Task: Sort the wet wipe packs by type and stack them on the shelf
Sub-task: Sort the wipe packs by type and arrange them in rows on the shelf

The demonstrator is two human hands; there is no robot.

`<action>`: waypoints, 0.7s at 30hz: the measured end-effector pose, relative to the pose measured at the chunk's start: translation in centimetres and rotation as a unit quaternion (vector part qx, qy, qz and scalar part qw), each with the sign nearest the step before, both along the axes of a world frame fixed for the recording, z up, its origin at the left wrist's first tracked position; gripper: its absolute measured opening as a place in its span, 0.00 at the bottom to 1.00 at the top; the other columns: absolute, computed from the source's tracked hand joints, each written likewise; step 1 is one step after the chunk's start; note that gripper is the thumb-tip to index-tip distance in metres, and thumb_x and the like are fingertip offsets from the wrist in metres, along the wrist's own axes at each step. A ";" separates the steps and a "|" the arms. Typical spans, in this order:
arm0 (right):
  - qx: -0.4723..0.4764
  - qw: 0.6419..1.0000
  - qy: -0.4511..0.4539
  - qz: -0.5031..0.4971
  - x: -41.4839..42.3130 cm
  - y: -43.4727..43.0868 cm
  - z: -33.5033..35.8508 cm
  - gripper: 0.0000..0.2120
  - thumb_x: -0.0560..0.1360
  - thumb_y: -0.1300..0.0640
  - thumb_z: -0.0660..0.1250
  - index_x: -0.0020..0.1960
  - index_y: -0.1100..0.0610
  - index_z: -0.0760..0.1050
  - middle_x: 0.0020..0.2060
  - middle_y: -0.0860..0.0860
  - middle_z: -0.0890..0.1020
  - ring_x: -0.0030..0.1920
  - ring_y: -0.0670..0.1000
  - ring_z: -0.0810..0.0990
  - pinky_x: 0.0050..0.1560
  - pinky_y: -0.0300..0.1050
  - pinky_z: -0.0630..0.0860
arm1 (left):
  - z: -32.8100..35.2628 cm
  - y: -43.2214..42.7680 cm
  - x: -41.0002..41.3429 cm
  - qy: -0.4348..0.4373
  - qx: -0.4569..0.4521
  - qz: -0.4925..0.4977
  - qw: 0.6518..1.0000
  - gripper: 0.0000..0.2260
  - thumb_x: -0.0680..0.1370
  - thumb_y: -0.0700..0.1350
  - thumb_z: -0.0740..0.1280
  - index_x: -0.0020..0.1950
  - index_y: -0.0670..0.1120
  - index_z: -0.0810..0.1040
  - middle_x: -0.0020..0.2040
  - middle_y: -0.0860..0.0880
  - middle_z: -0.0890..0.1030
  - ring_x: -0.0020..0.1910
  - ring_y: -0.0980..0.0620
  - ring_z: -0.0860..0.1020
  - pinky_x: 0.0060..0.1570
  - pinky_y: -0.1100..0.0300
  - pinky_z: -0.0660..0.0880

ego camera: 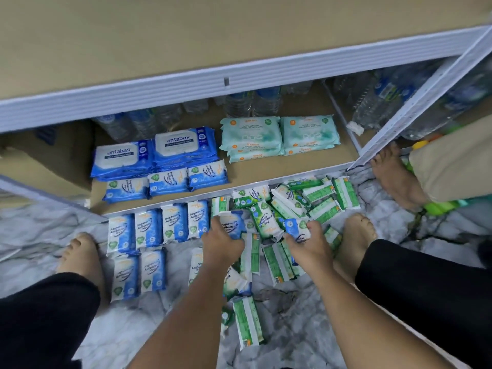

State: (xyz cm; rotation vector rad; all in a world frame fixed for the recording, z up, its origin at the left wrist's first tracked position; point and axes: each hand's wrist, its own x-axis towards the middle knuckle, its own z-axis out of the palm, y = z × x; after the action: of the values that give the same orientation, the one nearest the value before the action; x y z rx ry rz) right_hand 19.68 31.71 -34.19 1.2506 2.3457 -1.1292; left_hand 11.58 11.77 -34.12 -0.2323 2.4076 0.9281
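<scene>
My left hand [222,242] grips a blue fragrance-free wipe pack [234,222] on the marble floor. My right hand [308,242] grips another small blue pack [295,226] amid a loose heap of green pine wipe packs [292,201]. Several blue packs [149,230] lie in rows on the floor at the left. On the bottom shelf [266,171] stand two stacks of large blue Antabax packs [157,153], three stacks of small blue packs [167,182] in front of them, and two stacks of pale teal packs [279,134].
Water bottles [239,102] fill the back of the shelf and the bay to the right. My bare feet [80,251] flank the packs. Another person's foot [394,174] stands by the shelf's white upright [415,110]. The board above [186,30] overhangs the bottom shelf.
</scene>
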 end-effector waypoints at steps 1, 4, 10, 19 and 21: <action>-0.026 1.000 0.009 -0.004 0.1 -0.5 0.7 0.30 0.73 0.38 0.71 0.68 0.46 0.62 0.60 0.51 0.76 0.49 0.55 0.77 0.48 0.50 0.77 | 0.8 -0.4 0.0 -0.024 0.011 -0.005 1.000 0.36 0.67 0.45 0.69 0.73 0.44 0.60 0.51 0.45 0.78 0.54 0.39 0.76 0.52 0.49 0.76; -0.098 0.995 0.027 -0.009 0.6 -2.2 3.3 0.26 0.73 0.39 0.73 0.63 0.47 0.65 0.57 0.51 0.73 0.46 0.51 0.76 0.46 0.50 0.78 | 3.5 -2.2 0.8 -0.061 0.065 0.007 0.996 0.37 0.70 0.42 0.72 0.75 0.49 0.57 0.47 0.47 0.78 0.43 0.46 0.80 0.39 0.53 0.77; -0.264 0.962 0.073 -0.007 1.9 -6.0 7.3 0.25 0.72 0.60 0.78 0.63 0.43 0.75 0.60 0.51 0.74 0.52 0.50 0.79 0.39 0.43 0.76 | 7.2 -6.6 3.7 -0.074 0.158 0.035 0.984 0.36 0.73 0.40 0.78 0.69 0.51 0.57 0.60 0.44 0.71 0.42 0.52 0.77 0.32 0.63 0.75; -0.243 0.953 0.165 -0.071 2.6 -9.3 10.3 0.23 0.70 0.66 0.77 0.61 0.49 0.78 0.54 0.55 0.78 0.49 0.54 0.79 0.49 0.47 0.74 | 8.6 -11.7 5.9 -0.045 0.192 0.060 0.979 0.37 0.81 0.32 0.58 0.80 0.64 0.49 0.70 0.38 0.73 0.32 0.48 0.68 0.33 0.54 0.67; -0.249 0.943 0.198 -0.100 2.8 -9.7 10.7 0.18 0.75 0.61 0.75 0.61 0.50 0.76 0.57 0.53 0.75 0.51 0.54 0.76 0.51 0.49 0.72 | 8.7 -12.3 6.3 -0.040 0.193 0.055 0.979 0.37 0.80 0.32 0.58 0.79 0.66 0.52 0.66 0.35 0.75 0.28 0.51 0.65 0.30 0.56 0.65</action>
State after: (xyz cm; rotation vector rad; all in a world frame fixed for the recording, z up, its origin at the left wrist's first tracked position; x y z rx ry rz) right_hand 22.52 21.98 -23.54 1.1652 1.9918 -2.0498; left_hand 17.85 -0.53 -25.42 -0.2520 2.1051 1.3853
